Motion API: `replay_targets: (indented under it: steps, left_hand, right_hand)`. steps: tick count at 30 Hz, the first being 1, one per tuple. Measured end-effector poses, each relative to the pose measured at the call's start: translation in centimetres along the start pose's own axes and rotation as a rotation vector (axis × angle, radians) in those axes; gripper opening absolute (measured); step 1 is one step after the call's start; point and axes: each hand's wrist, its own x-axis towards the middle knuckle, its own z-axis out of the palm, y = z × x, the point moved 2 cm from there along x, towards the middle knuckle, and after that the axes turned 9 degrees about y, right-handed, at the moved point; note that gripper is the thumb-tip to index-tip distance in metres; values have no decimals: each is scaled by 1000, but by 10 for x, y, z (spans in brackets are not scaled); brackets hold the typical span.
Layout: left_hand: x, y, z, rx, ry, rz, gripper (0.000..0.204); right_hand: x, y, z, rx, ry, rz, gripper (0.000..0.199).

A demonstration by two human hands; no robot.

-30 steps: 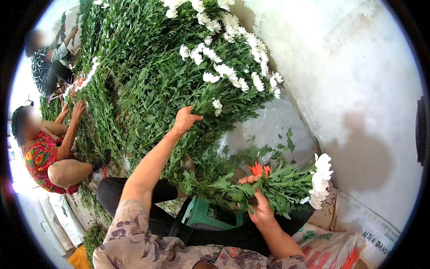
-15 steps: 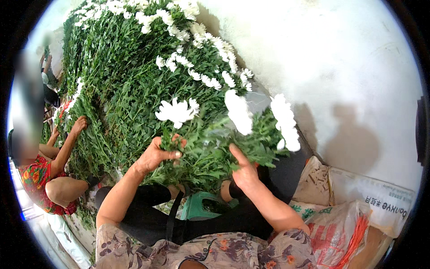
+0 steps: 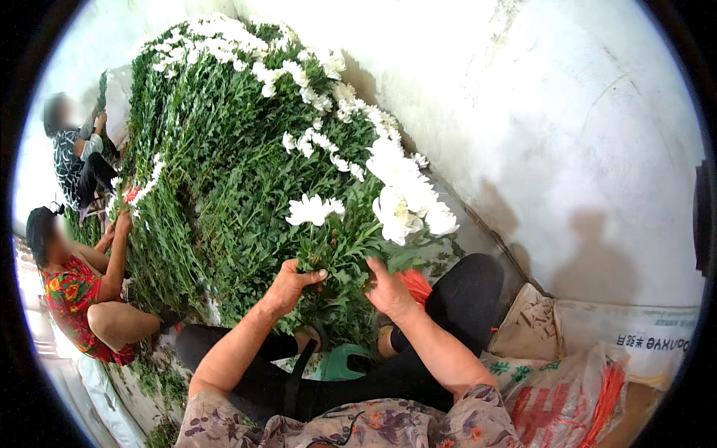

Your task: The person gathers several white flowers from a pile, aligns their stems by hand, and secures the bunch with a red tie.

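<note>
Bunch of white flowers (image 3: pixel 373 224): round, many-petalled heads on leafy green stems, held upright in front of the person; left hand (image 3: pixel 287 287) clenched around the stems from the left, thumb over the foliage; right hand (image 3: pixel 388 287) pressed against the stems from the right, fingers spread into the leaves, grip partly hidden; orange ties (image 3: pixel 413 285) just beside the right hand. Behind the bunch, a large heap of flowers (image 3: pixel 224 149), dense green, white heads along its upper edge against a pale rough wall (image 3: pixel 560 134). Green stool (image 3: pixel 340 364) below. Printed woven sacks (image 3: pixel 582 373) at right. Two other people (image 3: pixel 75 284) sit at the heap's left side.
</note>
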Motion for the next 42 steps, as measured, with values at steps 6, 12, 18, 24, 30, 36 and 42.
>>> replay_targets:
  steps: [6, 12, 18, 24, 30, 36, 42]
  left_hand:
    - [-4, -11, 9, 145, 125, 222, 20]
    - [-9, 7, 29, 561, 98, 405, 28]
    - [-5, 22, 37, 1055, 87, 651, 36]
    - [-6, 38, 37, 959, -101, 467, 48]
    - [-6, 22, 29, 554, 13, 697, 53]
    - [-3, 19, 48, 616, 31, 783, 100]
    - [6, 17, 65, 367, 98, 748, 83]
  right_hand:
    - [-18, -122, 64, 307, -39, 7, 34]
    - [-4, -83, 36, 206, -46, 123, 36]
    - [-3, -71, 35, 244, -167, 153, 39]
    - [-6, -70, 29, 212, -162, 212, 38]
    - [-2, -69, 19, 123, -54, 238, 39]
    - [-11, -113, 51, 384, -96, 112, 53]
    - [-15, -108, 54, 393, 10, 206, 40]
